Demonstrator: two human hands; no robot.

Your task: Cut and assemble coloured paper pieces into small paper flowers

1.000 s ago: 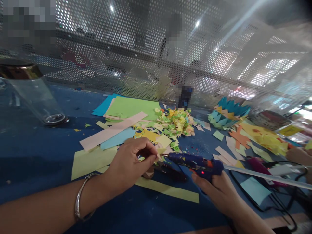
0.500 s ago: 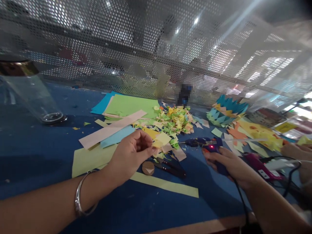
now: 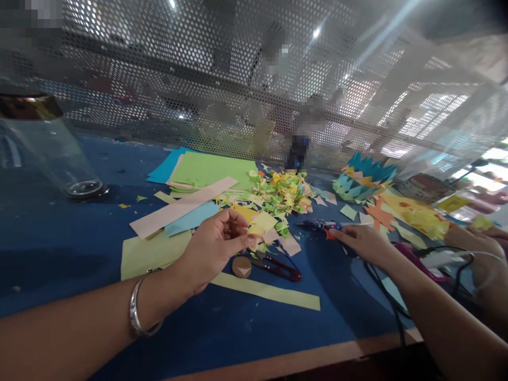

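Observation:
My left hand (image 3: pixel 220 243), with a silver bangle at the wrist, is closed in a pinch on a small pale yellow paper piece (image 3: pixel 262 223). My right hand (image 3: pixel 363 241) has its fingers on a dark blue glue gun (image 3: pixel 317 225) with an orange trigger, low over the table; the hand partly hides its body. Below the left fingertips lie a round brown disc (image 3: pixel 242 268) and thread snips (image 3: pixel 280 267) with dark red handles. A heap of small cut paper pieces (image 3: pixel 283 190) lies just beyond the left hand.
Green sheets (image 3: pixel 218 169) and paper strips (image 3: pixel 186 206) cover the back left. A clear jar (image 3: pixel 59 153) stands far left. A blue paper crown shape (image 3: pixel 363 180) is at right. Another person's hands (image 3: pixel 472 248) are near cables and a magenta power strip (image 3: pixel 408 254). Perforated metal stands behind.
My right hand has lowered the glue gun toward the table and turned it flatter, moving slightly left. My left hand keeps its pinch on the yellow paper piece.

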